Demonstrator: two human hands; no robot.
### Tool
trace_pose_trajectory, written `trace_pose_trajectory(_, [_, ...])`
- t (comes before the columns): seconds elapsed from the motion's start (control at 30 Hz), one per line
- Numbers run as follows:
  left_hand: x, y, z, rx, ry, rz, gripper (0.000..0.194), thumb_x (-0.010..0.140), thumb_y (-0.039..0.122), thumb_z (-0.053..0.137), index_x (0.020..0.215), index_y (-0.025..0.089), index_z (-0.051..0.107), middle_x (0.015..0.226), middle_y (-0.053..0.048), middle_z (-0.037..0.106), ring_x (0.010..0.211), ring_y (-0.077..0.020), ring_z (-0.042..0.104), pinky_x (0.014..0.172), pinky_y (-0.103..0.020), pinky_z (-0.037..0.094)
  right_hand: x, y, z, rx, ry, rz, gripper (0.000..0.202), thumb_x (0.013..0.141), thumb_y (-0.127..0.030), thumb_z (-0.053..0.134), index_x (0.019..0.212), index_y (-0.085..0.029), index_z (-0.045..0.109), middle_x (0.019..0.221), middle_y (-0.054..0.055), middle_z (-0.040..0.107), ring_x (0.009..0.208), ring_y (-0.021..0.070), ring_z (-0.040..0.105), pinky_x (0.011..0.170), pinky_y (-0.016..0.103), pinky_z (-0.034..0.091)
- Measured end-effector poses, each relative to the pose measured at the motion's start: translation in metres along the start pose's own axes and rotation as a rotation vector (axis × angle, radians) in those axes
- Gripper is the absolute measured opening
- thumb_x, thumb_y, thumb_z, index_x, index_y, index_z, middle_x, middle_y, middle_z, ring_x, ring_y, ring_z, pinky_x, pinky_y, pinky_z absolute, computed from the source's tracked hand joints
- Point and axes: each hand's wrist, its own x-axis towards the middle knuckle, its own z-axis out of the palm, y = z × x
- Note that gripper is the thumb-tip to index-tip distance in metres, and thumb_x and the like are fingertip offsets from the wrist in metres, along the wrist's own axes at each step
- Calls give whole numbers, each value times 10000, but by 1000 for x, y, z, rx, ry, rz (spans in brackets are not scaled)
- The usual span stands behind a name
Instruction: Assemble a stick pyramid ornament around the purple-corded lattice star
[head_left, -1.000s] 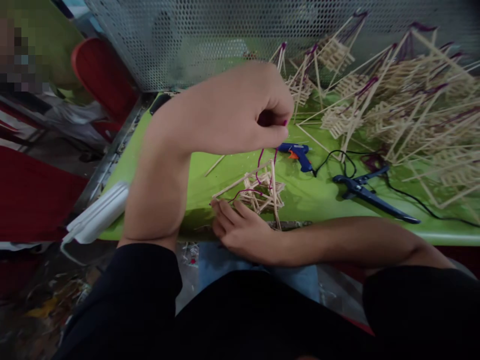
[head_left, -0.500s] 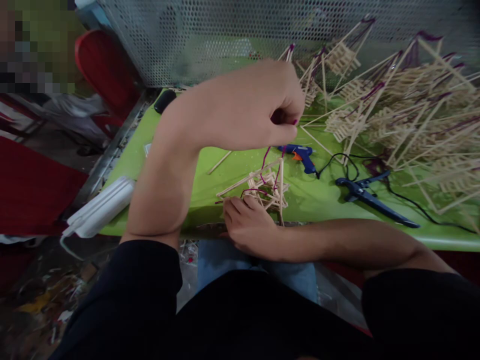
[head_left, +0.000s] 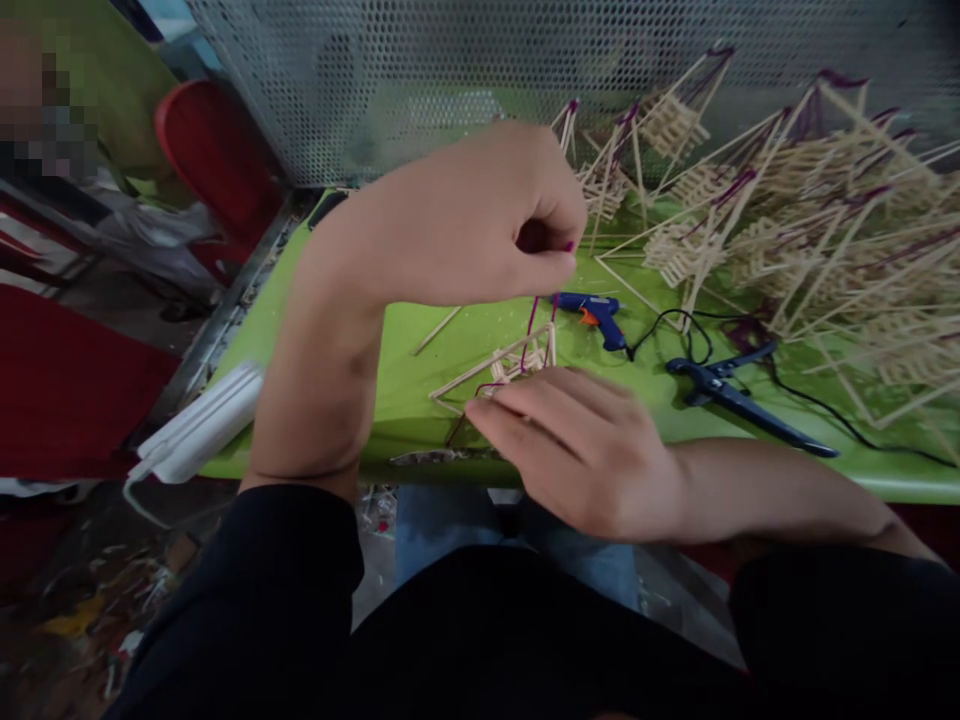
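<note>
Clock positions read from the wooden stick frame (head_left: 510,366), which lies on the green tabletop (head_left: 405,385) near its front edge, partly hidden by my right hand.

Left hand (head_left: 480,220): raised above the table, toward 12 o'clock. Thumb and forefinger meet at the tips in a pinch, a rounded hollow behind them; a bit of purple cord (head_left: 530,325) shows at the pinch. 2 strands run from under this hand down to the frame.

Right hand (head_left: 581,450): low, toward 5 o'clock, slightly blurred. Fingers lie close together, gently bent, tips pointing to 10 o'clock beside a loose length of the cord. I cannot tell whether they grip it.

Surroundings: blue glue gun (head_left: 596,315) at 2 o'clock, orange trigger (head_left: 590,317), black cable attached. Dark hand cutter (head_left: 731,393) just past 3 o'clock, handles spread. Beyond both, toward 2 o'clock, a crowd of stick models (head_left: 686,245) bearing purple cord. 1 loose stick (head_left: 436,331) between 9 and 10. White device (head_left: 199,425) between 8 and 9, overhanging the table edge. Perforated metal panel (head_left: 450,85) behind, at 12.
</note>
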Motion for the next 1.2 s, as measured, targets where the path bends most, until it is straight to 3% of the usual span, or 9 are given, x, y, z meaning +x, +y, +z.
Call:
trace_pose_trajectory(0.1, [0, 0, -2, 16, 15, -5, 325, 1026, 146, 634, 758, 229, 798, 715, 18, 692, 639, -120, 562, 668, -361, 390, 4, 7, -10, 3, -47, 2, 214, 1112, -77, 620, 1033, -150, 805, 896, 44, 755, 765, 182, 654, 677, 368, 517])
trace_pose_trajectory(0.17, [0, 0, -3, 51, -22, -15, 338, 1037, 169, 573, 834, 264, 825, 748, 13, 711, 657, -150, 565, 693, -377, 442, 2, 5, -3, -21, -90, -80, 204, 1110, -102, 636, 990, -158, 792, 862, 34, 733, 727, 178, 618, 643, 369, 476])
trace_pose_trajectory(0.3, [2, 0, -4, 91, -74, -38, 368, 1034, 231, 506, 895, 340, 828, 780, 14, 735, 687, -179, 590, 786, -384, 551, -9, -11, 37, -72, -286, -255, 201, 1096, -100, 631, 976, -140, 787, 889, 69, 747, 823, 228, 684, 646, 378, 456])
trace_pose_trajectory(0.43, [4, 2, -3, 73, -108, -66, 334, 985, 261, 531, 895, 393, 824, 905, 22, 814, 795, -202, 695, 887, -426, 620, -19, -22, 75, 21, -602, -244, 161, 1106, -108, 659, 1021, -117, 795, 990, 116, 778, 892, 243, 703, 714, 386, 467])
trace_pose_trajectory(0.5, [3, 2, -3, 64, -112, -63, 341, 975, 274, 530, 887, 423, 823, 945, 39, 831, 831, -217, 721, 871, -437, 627, -19, -23, 83, 59, -665, -242, 184, 1112, -111, 659, 991, -115, 798, 1014, 124, 781, 884, 244, 703, 693, 385, 445])
trace_pose_trajectory(0.7, [0, -1, -4, 30, -1, -31, 224, 1012, 236, 680, 960, 184, 892, 882, -24, 816, 810, -192, 736, 809, -349, 527, -14, -17, 83, 60, -717, -267, 174, 1091, -58, 617, 1028, -103, 772, 986, 114, 758, 786, 228, 680, 655, 392, 403])
trace_pose_trajectory(0.83, [-1, -3, -5, 18, 15, -4, 193, 1037, 227, 705, 990, 153, 877, 885, -1, 805, 828, -167, 737, 805, -297, 479, -12, -14, 75, 16, -645, -264, 219, 1109, -70, 542, 1049, -113, 748, 979, 109, 740, 748, 228, 669, 647, 400, 383])
trace_pose_trajectory(1.07, [0, 0, -4, 15, 8, -6, 144, 1054, 203, 734, 1000, 173, 865, 901, 15, 807, 864, -184, 762, 806, -315, 496, -5, -3, 56, -31, -212, -337, 255, 1091, -67, 543, 906, -183, 674, 760, 3, 659, 595, 158, 546, 621, 347, 412])
trace_pose_trajectory(1.2, [0, 1, -3, 7, 20, 1, 137, 1051, 168, 737, 982, 165, 855, 907, -7, 820, 831, -173, 741, 783, -320, 482, 1, 9, 40, -30, -29, -408, 117, 1113, -136, 662, 1093, -106, 773, 813, 1, 695, 678, 147, 606, 657, 331, 486])
